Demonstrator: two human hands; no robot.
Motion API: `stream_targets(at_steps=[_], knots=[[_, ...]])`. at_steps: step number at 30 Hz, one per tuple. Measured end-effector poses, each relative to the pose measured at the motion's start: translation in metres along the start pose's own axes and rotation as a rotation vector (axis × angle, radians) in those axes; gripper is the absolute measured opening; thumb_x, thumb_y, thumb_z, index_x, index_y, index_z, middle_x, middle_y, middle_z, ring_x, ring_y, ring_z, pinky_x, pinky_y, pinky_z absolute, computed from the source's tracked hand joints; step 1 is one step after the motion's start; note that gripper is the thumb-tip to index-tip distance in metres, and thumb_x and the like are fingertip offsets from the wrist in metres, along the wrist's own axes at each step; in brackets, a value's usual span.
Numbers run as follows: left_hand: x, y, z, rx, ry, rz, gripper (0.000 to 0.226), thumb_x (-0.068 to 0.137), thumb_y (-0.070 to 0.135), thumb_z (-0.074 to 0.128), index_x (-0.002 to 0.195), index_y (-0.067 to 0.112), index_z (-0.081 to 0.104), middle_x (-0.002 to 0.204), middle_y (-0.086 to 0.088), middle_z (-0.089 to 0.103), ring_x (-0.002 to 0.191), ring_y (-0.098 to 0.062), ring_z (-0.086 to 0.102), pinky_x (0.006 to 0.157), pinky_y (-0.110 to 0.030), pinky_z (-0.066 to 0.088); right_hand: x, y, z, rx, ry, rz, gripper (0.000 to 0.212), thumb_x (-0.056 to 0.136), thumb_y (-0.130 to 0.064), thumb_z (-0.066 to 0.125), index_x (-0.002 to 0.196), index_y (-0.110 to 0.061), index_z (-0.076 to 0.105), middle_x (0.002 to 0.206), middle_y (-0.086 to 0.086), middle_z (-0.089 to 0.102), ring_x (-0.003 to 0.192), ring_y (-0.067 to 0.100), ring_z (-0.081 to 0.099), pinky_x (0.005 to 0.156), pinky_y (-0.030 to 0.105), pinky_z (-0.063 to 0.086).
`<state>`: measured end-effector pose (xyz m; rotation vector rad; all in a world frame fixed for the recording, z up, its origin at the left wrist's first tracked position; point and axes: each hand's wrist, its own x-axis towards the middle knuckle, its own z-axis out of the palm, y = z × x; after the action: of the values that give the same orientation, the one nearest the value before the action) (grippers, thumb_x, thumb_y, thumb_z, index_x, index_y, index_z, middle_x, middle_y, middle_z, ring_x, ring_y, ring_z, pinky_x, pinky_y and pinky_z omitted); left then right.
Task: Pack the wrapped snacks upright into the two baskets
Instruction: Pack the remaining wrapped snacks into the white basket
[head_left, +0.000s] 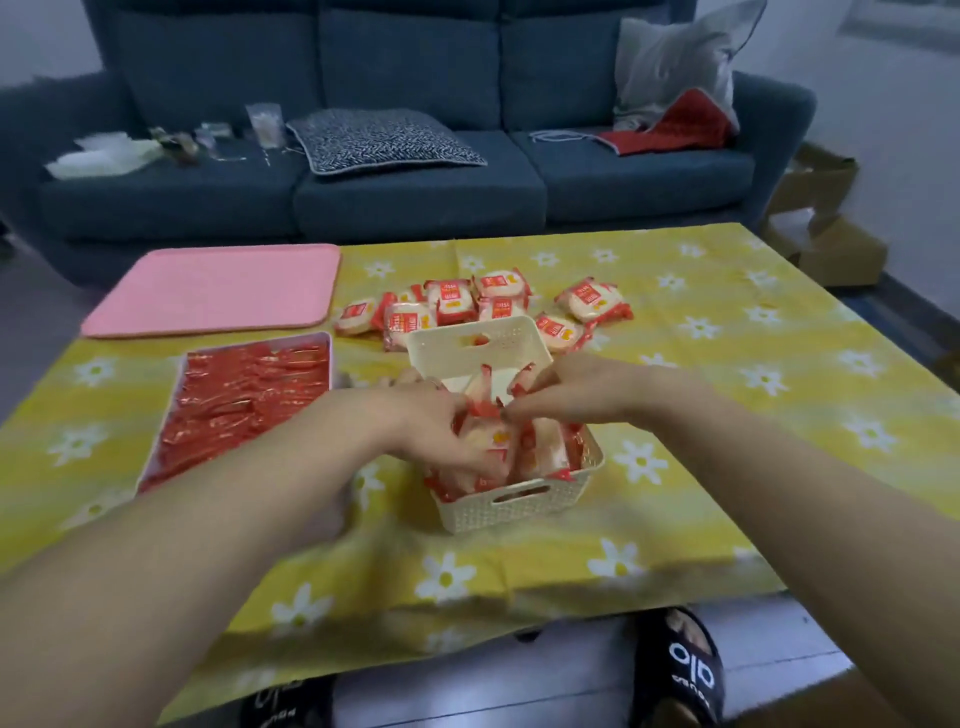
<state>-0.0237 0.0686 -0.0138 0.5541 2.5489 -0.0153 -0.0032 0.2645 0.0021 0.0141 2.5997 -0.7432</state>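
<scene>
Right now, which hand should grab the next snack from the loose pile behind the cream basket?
Probably right: the right hand is nearer the loose red-and-white wrapped snacks; the left hand sits deeper in the cream plastic basket.

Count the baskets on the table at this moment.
2. The left basket sits at the table's left side, packed with red wrappers. The cream basket sits at centre, partly filled, both hands working among its snacks. No other basket shows.
</scene>
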Motion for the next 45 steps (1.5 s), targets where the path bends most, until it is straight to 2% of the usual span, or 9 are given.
stream_targets(at_steps=[3, 8, 16, 20, 25, 27, 31, 35, 45], knots=[[-0.002, -0.003, -0.013, -0.121, 0.037, -0.021, 0.105, 0.069, 0.093, 0.047, 0.149, 0.027, 0.038, 0.156, -0.009, 0.038, 0.142, -0.032, 0.034, 0.114, -0.043, 0.033, 0.0, -0.002, 0.002, -0.089, 0.154, -0.032, 0.041, 0.084, -0.043, 0.068, 0.114, -0.016, 0.067, 0.112, 0.004, 0.067, 0.099, 0.022, 0.064, 0.084, 0.035, 0.053], [0.008, -0.021, 0.0, -0.339, 0.15, -0.023, 0.089, 0.083, 0.084, 0.038, 0.151, 0.026, 0.038, 0.15, -0.003, 0.049, 0.139, -0.025, 0.04, 0.106, -0.038, 0.036, 0.016, 0.001, 0.012, -0.01, 0.42, -0.22, 0.038, 0.089, -0.026, 0.063, 0.126, -0.018, 0.062, 0.125, 0.001, 0.063, 0.116, 0.019, 0.057, 0.087, 0.029, 0.045], [0.04, -0.028, 0.023, -0.31, 0.339, -0.081, 0.087, 0.081, 0.082, -0.001, 0.14, 0.045, 0.05, 0.152, 0.005, 0.047, 0.14, -0.025, 0.027, 0.112, -0.053, 0.017, 0.057, 0.005, 0.031, 0.135, 0.415, -0.31, 0.029, 0.097, -0.027, 0.055, 0.124, -0.023, 0.066, 0.116, -0.007, 0.068, 0.107, 0.01, 0.06, 0.091, 0.028, 0.048], [0.061, -0.033, 0.015, -0.132, 0.404, -0.144, 0.045, 0.102, 0.052, 0.026, 0.135, 0.037, 0.053, 0.144, -0.001, 0.055, 0.129, -0.03, 0.033, 0.101, -0.047, 0.028, 0.078, -0.005, 0.023, -0.014, 0.333, -0.28, 0.036, 0.1, -0.017, 0.048, 0.133, -0.023, 0.061, 0.131, -0.002, 0.063, 0.103, 0.013, 0.06, 0.08, 0.025, 0.044], [0.078, -0.027, 0.002, -0.009, 0.319, -0.142, 0.047, 0.093, 0.057, 0.048, 0.131, 0.032, 0.061, 0.127, -0.001, 0.063, 0.128, -0.03, 0.032, 0.097, -0.043, 0.026, 0.104, -0.008, 0.02, -0.085, 0.053, -0.173, 0.054, 0.093, -0.004, 0.046, 0.143, -0.025, 0.051, 0.147, 0.002, 0.052, 0.128, 0.02, 0.054, 0.098, 0.025, 0.044], [0.085, -0.03, 0.0, -0.004, 0.307, -0.138, 0.045, 0.09, 0.06, 0.051, 0.124, 0.033, 0.066, 0.122, 0.003, 0.065, 0.128, -0.03, 0.033, 0.096, -0.043, 0.026, 0.113, -0.006, 0.017, 0.006, 0.004, -0.134, 0.053, 0.091, -0.003, 0.048, 0.139, -0.025, 0.055, 0.133, 0.001, 0.061, 0.115, 0.018, 0.061, 0.093, 0.025, 0.05], [0.086, -0.036, 0.003, -0.072, 0.345, -0.109, 0.049, 0.085, 0.068, 0.052, 0.121, 0.037, 0.066, 0.118, 0.007, 0.065, 0.124, -0.026, 0.035, 0.088, -0.041, 0.023, 0.118, -0.003, 0.014, 0.085, 0.014, -0.146, 0.036, 0.087, -0.004, 0.061, 0.118, -0.022, 0.065, 0.098, -0.002, 0.068, 0.074, 0.011, 0.063, 0.051, 0.012, 0.045], [0.082, -0.036, 0.005, -0.136, 0.412, -0.06, 0.042, 0.083, 0.065, 0.057, 0.11, 0.035, 0.066, 0.099, 0.008, 0.063, 0.116, -0.025, 0.037, 0.083, -0.04, 0.023, 0.119, -0.007, 0.0, 0.234, 0.132, -0.208, 0.027, 0.083, -0.009, 0.073, 0.107, -0.02, 0.071, 0.088, 0.001, 0.071, 0.082, 0.02, 0.069, 0.076, 0.033, 0.056], [0.087, -0.051, -0.011, -0.748, 0.633, 0.103, 0.025, 0.086, 0.021, 0.073, 0.105, 0.03, 0.06, 0.092, 0.008, 0.065, 0.088, -0.011, 0.062, 0.075, -0.025, 0.051, 0.119, 0.004, -0.008, 0.567, 0.309, -0.166, 0.004, 0.088, -0.001, 0.067, 0.092, -0.002, 0.066, 0.09, 0.023, 0.069, 0.087, 0.035, 0.072, 0.074, 0.043, 0.063]])
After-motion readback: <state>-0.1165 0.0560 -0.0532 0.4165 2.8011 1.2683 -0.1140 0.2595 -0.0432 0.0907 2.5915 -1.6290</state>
